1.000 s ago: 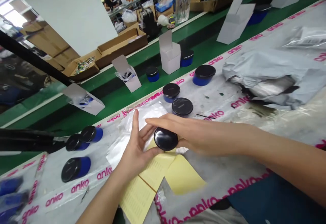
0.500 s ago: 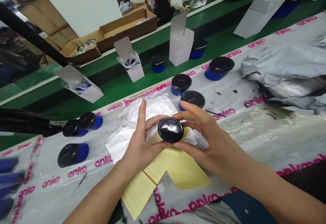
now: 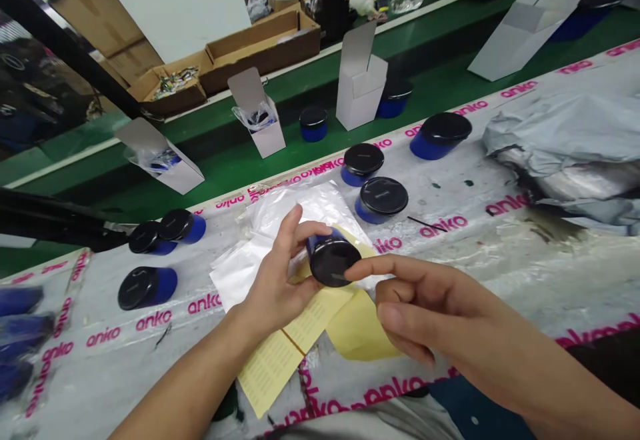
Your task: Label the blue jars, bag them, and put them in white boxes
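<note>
Pinching a squat blue container with a glossy black oval lid (image 3: pixel 333 259) between thumb and fingers, our left hand (image 3: pixel 280 288) holds it above the worktop (image 3: pixel 100 381), lid tilted toward us, while our right hand (image 3: pixel 440 313) extends an index finger to the lid's edge, its other fingers loosely curled and nothing visible in their grip. We judge the hold narrow: a hard push from that fingertip could twist the smooth container free, dropping it onto the yellow printed paper sheets (image 3: pixel 273 375) or the thin translucent plastic bags (image 3: pixel 325 201) nearby and creasing them. Our curled right knuckles, close above the sheets, could also nudge them askew if lowered. Pale plastic film (image 3: pixel 500 253) covers the worktop, crossed by tape strips (image 3: pixel 103 337) lettered "anko" in pink, with matching black-lidded blue containers (image 3: pixel 384 198) standing about. Beyond runs a green belt (image 3: pixel 220 187) bearing open white cardboard boxes (image 3: pixel 363 97); behind it we see brown cardboard trays (image 3: pixel 265 65) and a large white panel (image 3: pixel 175 0).
</note>
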`<state>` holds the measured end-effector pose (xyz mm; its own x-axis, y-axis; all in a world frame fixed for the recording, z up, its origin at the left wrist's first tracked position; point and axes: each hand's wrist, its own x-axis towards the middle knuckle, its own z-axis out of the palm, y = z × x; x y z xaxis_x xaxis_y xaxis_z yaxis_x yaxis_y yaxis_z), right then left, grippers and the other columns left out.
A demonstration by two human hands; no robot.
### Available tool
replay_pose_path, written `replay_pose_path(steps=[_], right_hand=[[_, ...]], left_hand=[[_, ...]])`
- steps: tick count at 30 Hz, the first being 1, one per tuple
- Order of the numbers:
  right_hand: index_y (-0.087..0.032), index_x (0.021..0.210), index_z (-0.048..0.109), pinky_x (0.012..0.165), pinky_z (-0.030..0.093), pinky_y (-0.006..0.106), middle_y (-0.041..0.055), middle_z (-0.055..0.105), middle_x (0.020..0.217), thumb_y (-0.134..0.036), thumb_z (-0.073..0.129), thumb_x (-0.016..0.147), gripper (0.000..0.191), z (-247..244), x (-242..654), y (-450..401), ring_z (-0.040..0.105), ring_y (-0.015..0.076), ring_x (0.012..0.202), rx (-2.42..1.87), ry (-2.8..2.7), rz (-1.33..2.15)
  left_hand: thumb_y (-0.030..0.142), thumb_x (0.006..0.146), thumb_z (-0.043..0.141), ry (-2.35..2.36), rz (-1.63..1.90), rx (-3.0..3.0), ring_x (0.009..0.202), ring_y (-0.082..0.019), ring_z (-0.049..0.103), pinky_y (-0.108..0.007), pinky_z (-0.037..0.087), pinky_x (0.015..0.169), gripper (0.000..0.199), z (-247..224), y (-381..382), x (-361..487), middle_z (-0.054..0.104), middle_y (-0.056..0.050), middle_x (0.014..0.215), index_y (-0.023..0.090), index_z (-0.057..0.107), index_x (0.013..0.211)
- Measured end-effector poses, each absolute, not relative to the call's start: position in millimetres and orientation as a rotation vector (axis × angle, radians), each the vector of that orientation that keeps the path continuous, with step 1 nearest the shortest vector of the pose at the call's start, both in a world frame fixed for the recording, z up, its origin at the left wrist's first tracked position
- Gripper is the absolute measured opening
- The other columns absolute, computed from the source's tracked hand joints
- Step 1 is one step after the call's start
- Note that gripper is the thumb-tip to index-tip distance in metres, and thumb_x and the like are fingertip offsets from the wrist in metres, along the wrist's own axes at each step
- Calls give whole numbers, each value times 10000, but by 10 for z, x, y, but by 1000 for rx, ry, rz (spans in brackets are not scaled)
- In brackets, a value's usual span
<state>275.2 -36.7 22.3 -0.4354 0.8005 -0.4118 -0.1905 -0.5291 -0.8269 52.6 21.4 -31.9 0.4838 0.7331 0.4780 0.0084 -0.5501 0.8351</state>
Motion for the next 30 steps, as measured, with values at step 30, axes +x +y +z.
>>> replay_pose_path(steps=[30], right_hand=[[-157,1425,570,563,257,280,-70,514,535,-500,760,848,698,348,2709,-404,358,100,523,-1188,-855,2069]], left_hand=[[12,884,666,547,1161,1915,1315,-191,574,-383,489,1120,929,-355,188,517,591,-72,1365,388,208,1599]])
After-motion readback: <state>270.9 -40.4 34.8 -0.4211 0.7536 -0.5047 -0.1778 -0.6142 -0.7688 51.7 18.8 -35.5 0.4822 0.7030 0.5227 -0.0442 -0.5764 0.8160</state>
